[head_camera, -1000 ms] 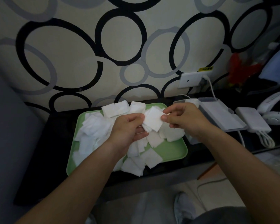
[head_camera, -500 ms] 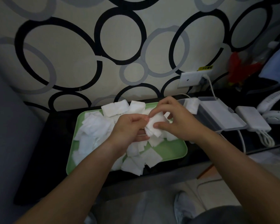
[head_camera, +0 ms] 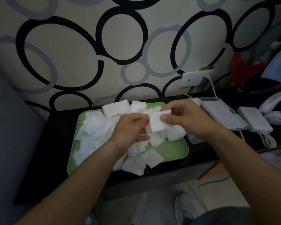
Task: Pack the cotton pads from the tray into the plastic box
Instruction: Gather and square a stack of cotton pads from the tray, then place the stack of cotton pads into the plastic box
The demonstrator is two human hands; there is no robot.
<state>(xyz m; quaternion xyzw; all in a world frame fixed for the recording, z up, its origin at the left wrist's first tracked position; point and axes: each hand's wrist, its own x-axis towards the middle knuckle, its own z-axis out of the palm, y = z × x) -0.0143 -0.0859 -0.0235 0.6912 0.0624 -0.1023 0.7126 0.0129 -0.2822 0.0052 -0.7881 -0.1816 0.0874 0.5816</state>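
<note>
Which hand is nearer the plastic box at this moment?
Right. The right hand, pinching a cotton pad, is just left of the open plastic box; the left hand is farther left, over the middle of the green tray.

A cream wall (head_camera: 75,51) patterned with black and grey rings fills the upper frame, with a white socket plate (head_camera: 191,80) at its right. Below it runs a glossy black tabletop (head_camera: 58,137). Pale floor (head_camera: 214,195) shows at lower right, dimly lit
</note>
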